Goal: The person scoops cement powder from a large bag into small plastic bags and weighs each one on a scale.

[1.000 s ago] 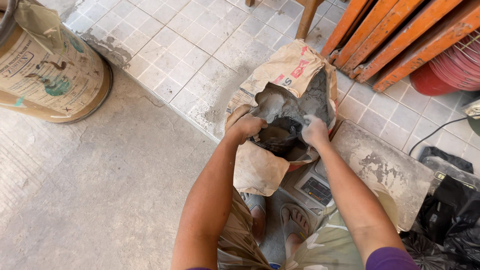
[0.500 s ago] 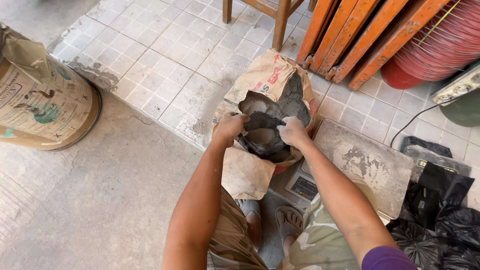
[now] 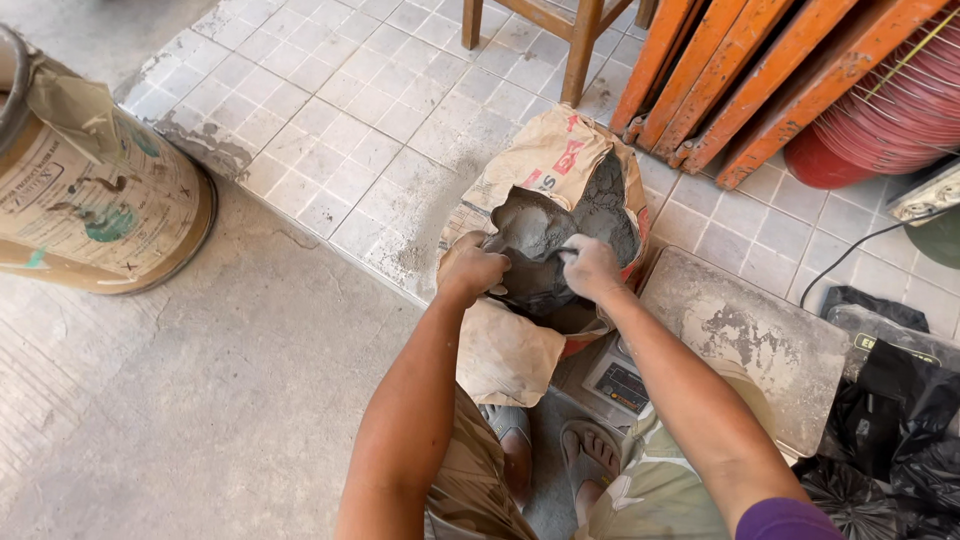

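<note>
While left hand (image 3: 470,268) fists the torn paper cement sack (image 3: 545,165) rim, right hand (image 3: 592,265) is closed on a scoop handle in grey powder; sack on tiled floor (image 3: 330,130).

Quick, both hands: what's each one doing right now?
Left hand: closed, gripping the paper sack's rim.
Right hand: closed on the sack's opening, dusted with grey powder.

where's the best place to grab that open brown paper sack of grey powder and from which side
Probably the folded-back paper rim at the mouth of the brown paper sack, one hand on each side, coming from above. The sack leans with its mouth up and open, and the rim is the only loose, stiff edge. The left hand and right hand already sit at that rim, over the grey powder.
</note>
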